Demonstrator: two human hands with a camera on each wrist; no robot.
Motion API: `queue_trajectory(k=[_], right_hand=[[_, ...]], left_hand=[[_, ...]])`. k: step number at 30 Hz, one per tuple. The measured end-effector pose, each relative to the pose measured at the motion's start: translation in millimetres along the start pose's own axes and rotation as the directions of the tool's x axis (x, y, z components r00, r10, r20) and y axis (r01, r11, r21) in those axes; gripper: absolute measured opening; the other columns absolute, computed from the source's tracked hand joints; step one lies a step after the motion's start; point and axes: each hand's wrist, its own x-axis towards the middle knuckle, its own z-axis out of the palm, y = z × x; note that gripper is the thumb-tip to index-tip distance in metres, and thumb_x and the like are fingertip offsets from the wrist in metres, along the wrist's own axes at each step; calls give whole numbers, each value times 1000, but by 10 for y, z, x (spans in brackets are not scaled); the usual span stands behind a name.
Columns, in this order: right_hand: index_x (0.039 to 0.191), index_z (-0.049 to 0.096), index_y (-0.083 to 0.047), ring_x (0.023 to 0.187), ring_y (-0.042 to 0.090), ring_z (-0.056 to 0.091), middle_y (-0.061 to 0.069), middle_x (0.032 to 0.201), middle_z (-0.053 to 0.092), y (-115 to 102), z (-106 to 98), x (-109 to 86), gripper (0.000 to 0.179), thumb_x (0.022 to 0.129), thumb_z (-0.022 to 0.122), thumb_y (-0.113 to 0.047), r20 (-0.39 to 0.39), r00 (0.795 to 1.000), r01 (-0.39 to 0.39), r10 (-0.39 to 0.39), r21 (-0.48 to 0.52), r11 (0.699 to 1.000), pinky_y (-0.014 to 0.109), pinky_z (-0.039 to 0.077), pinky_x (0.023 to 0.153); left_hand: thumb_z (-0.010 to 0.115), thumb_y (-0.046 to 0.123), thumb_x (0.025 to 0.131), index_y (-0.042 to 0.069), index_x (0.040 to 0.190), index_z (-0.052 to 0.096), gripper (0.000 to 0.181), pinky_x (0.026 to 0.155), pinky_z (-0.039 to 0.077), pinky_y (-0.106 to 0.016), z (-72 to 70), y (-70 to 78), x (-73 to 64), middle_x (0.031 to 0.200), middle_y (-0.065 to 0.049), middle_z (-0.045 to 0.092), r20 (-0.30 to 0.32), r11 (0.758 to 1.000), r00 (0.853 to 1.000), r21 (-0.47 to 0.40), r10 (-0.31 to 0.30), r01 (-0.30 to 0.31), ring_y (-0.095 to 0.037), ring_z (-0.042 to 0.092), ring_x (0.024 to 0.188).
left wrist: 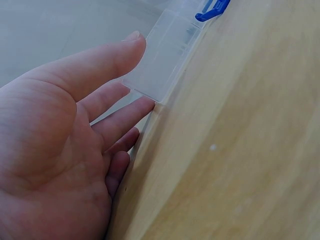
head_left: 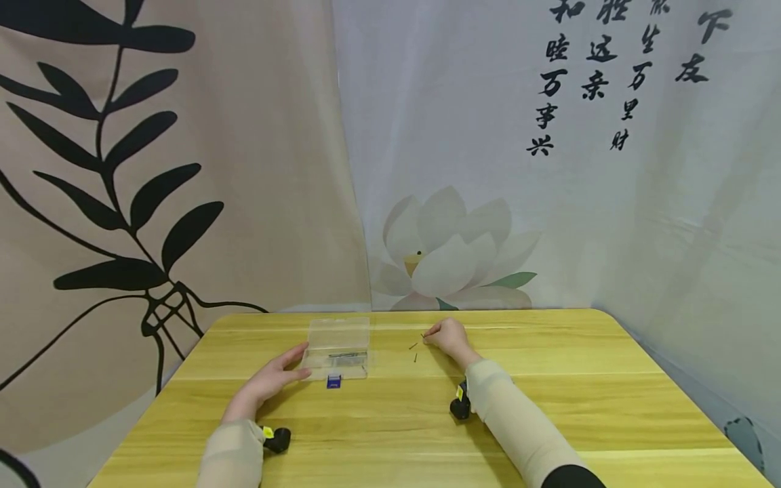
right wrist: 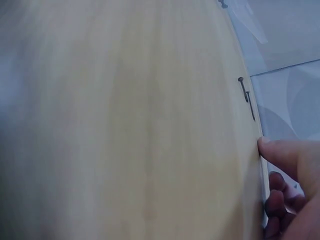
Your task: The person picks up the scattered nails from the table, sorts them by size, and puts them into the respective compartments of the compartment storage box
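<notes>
A clear plastic box (head_left: 335, 369) with its lid raised stands on the table, several thin metal pieces inside and a blue latch (head_left: 333, 381) at its front. My left hand (head_left: 277, 376) touches the box's left end, thumb at the front corner, the other fingers nearly straight; the left wrist view shows the hand (left wrist: 65, 135) at the box end (left wrist: 155, 60). My right hand (head_left: 450, 339) pinches at a small dark nail (head_left: 422, 336), mostly hidden by the fingertips. Beside it lie two dark nails (head_left: 413, 346), flat-headed in the right wrist view (right wrist: 243, 90).
The wooden table (head_left: 378, 434) reaches back to a printed cloth (head_left: 281, 203) with leaves, a lotus and black characters. At the top of the right wrist view is another small dark piece (right wrist: 223, 4), cut off by the edge.
</notes>
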Motion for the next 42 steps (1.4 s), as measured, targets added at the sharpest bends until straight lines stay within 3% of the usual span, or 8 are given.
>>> queue_trajectory(k=[18,24,31,36,42], right_hand=[[80,79,-9,86,23,66,2,85,73,-20,-8,-23,4,79,80,-13,13,1000,-23,23,0,1000,42,53,82],[82,79,-5,89,25,66,3,86,74,-25,-13,-23,6,80,79,-12,23,1000,-1,1,9,1000,42,53,83],[77,79,-8,81,21,66,1,80,73,-21,-57,-40,5,82,77,-10,33,997,65,-66,22,998,40,54,75],[81,78,-7,83,19,66,2,83,73,-18,-41,-41,6,84,74,-7,63,998,27,-28,24,999,40,53,80],[82,78,-6,75,15,62,2,84,72,19,-46,5,6,85,73,-8,89,995,41,-39,-15,999,35,51,72]], left_hand=[[66,27,94,6,153,25,75,111,16,-62,10,-45,6,154,-23,26,4,1000,1000,-4,-2,2,-43,19,142],[65,26,94,6,153,25,74,110,16,-63,9,-55,13,154,-23,26,1,1000,1000,3,0,0,-43,19,141],[66,27,93,8,153,27,75,111,16,-62,6,-52,21,155,-22,27,-4,1000,1000,-5,-8,8,-42,20,142],[66,29,93,7,154,26,76,110,16,-63,-6,-36,-6,155,-22,26,1,1000,1000,4,-1,1,-43,19,141],[65,26,95,7,154,24,74,110,17,-63,-6,-35,8,155,-22,25,11,1000,1000,-2,15,-15,-43,19,142]])
